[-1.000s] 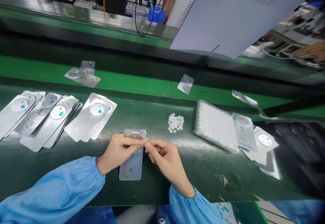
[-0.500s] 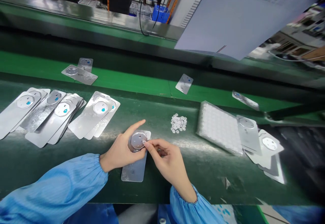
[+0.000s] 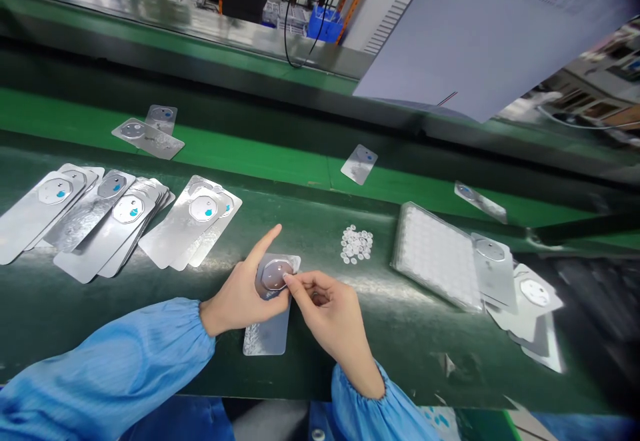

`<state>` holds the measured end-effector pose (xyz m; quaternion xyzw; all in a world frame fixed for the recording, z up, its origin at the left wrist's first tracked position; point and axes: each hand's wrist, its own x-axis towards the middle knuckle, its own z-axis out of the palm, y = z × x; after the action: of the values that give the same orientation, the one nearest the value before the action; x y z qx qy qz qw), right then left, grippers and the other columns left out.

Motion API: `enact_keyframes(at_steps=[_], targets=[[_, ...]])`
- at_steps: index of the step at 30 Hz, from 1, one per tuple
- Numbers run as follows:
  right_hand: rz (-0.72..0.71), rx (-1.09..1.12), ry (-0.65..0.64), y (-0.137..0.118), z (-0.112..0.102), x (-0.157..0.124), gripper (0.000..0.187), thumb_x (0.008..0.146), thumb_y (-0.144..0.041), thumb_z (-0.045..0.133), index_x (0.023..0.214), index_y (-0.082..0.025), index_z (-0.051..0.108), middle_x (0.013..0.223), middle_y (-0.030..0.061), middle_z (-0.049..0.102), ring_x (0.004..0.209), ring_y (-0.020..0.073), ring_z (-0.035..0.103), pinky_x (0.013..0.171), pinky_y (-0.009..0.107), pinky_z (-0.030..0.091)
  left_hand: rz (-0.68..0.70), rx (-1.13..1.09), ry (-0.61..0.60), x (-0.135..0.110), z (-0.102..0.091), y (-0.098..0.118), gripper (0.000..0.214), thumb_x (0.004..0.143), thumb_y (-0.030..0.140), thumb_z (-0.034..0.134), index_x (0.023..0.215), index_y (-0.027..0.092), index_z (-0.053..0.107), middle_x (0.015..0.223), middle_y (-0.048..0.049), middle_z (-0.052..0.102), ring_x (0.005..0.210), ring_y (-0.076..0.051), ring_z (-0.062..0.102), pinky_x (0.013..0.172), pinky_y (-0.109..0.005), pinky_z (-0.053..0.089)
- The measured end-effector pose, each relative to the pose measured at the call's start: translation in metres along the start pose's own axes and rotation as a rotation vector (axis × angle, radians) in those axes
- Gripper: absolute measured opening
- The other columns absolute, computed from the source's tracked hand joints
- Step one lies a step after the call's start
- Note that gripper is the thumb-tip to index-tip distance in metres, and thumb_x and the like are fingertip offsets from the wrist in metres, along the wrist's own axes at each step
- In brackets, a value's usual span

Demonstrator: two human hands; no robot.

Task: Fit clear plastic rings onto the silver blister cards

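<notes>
A silver rectangular card [image 3: 268,334] with a round raised disc near its top lies on the dark green bench in front of me. My left hand [image 3: 245,294] holds the card at the disc, thumb under its edge and forefinger stretched out past it. My right hand [image 3: 325,318] is closed in a pinch, fingertips touching the right side of the disc; whatever is in the pinch is too small to make out. Both arms wear blue sleeves.
Fanned piles of silver cards [image 3: 100,218] with blue-marked discs lie at left. A heap of small clear discs [image 3: 356,244] sits right of my hands, then a white tray [image 3: 433,254] and more cards [image 3: 520,294]. Loose cards [image 3: 358,164] ride the green belt behind.
My left hand went from pinching together with the right over the card to holding the card's disc with the forefinger stretched out. My right pinch came down onto the disc's edge.
</notes>
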<state>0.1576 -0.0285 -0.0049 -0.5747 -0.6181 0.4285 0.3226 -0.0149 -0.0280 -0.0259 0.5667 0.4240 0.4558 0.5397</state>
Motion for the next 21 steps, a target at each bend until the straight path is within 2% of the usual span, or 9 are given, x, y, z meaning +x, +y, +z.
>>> enact_keyframes(at_steps=[3, 5, 7, 9, 11, 14, 18, 21], targets=[[0.032, 0.023, -0.021, -0.001, -0.003, 0.002, 0.042, 0.089, -0.057, 0.069, 0.075, -0.018, 0.072, 0.068, 0.0066, 0.071, 0.055, 0.0164, 0.060, 0.052, 0.027, 0.045, -0.022, -0.092, -0.030, -0.001, 0.001, 0.002, 0.100, 0.086, 0.015, 0.068, 0.166, 0.025, 0.009, 0.077, 0.0030, 0.058, 0.066, -0.013, 0.055, 0.065, -0.024, 0.049], [0.060, 0.045, -0.046, -0.001, -0.006, 0.006, 0.047, 0.086, -0.059, 0.071, 0.065, -0.018, 0.066, 0.058, 0.0032, 0.063, 0.050, 0.0138, 0.052, 0.048, 0.026, 0.040, -0.027, -0.191, -0.037, -0.001, 0.001, 0.003, 0.098, 0.089, 0.016, 0.067, 0.166, 0.024, 0.007, 0.074, 0.0047, 0.054, 0.063, -0.011, 0.051, 0.062, -0.022, 0.045], [0.087, 0.069, -0.039, 0.001, -0.010, 0.013, 0.053, 0.079, -0.062, 0.078, 0.057, -0.019, 0.056, 0.050, -0.0007, 0.053, 0.047, 0.0112, 0.044, 0.045, 0.024, 0.033, -0.044, -0.276, -0.028, -0.001, 0.001, 0.003, 0.096, 0.092, 0.019, 0.067, 0.166, 0.024, 0.006, 0.074, 0.0052, 0.053, 0.063, -0.010, 0.049, 0.061, -0.021, 0.045], [0.110, 0.135, -0.037, 0.005, -0.013, 0.020, 0.057, 0.070, -0.063, 0.085, 0.056, -0.020, 0.051, 0.049, -0.0030, 0.050, 0.046, 0.0099, 0.042, 0.045, 0.023, 0.033, -0.078, -0.327, -0.017, 0.002, 0.001, 0.002, 0.097, 0.092, 0.023, 0.069, 0.166, 0.024, 0.007, 0.078, 0.0040, 0.057, 0.066, -0.010, 0.052, 0.064, -0.021, 0.047], [0.140, 0.251, -0.087, 0.011, -0.012, 0.025, 0.057, 0.069, -0.067, 0.085, 0.062, -0.020, 0.052, 0.050, -0.0036, 0.052, 0.045, 0.0093, 0.043, 0.044, 0.022, 0.034, -0.127, -0.343, 0.000, 0.005, 0.000, 0.001, 0.097, 0.091, 0.027, 0.072, 0.166, 0.023, 0.009, 0.082, 0.0027, 0.061, 0.068, -0.010, 0.055, 0.065, -0.021, 0.048], [0.155, 0.404, -0.171, 0.017, -0.009, 0.025, 0.056, 0.074, -0.072, 0.077, 0.073, -0.020, 0.058, 0.054, -0.0026, 0.058, 0.041, 0.0087, 0.044, 0.040, 0.021, 0.034, -0.190, -0.357, 0.058, 0.012, -0.003, -0.001, 0.093, 0.089, 0.032, 0.076, 0.163, 0.020, 0.022, 0.089, -0.0010, 0.068, 0.075, -0.013, 0.064, 0.069, -0.023, 0.053], [0.142, 0.433, -0.202, 0.021, -0.003, 0.018, 0.051, 0.074, -0.066, 0.082, 0.084, -0.019, 0.065, 0.061, -0.0015, 0.063, 0.044, 0.0090, 0.048, 0.039, 0.020, 0.041, -0.210, -0.426, 0.100, 0.016, -0.004, -0.003, 0.089, 0.084, 0.035, 0.081, 0.157, 0.018, 0.034, 0.109, -0.0096, 0.074, 0.097, -0.021, 0.073, 0.087, -0.031, 0.058], [0.127, 0.407, -0.188, 0.020, -0.001, 0.014, 0.048, 0.076, -0.063, 0.081, 0.081, -0.018, 0.067, 0.058, -0.0010, 0.063, 0.043, 0.0083, 0.047, 0.040, 0.020, 0.041, -0.242, -0.459, 0.103, 0.016, -0.003, -0.002, 0.088, 0.082, 0.034, 0.083, 0.155, 0.019, 0.037, 0.113, -0.0110, 0.075, 0.096, -0.023, 0.076, 0.088, -0.034, 0.059]])
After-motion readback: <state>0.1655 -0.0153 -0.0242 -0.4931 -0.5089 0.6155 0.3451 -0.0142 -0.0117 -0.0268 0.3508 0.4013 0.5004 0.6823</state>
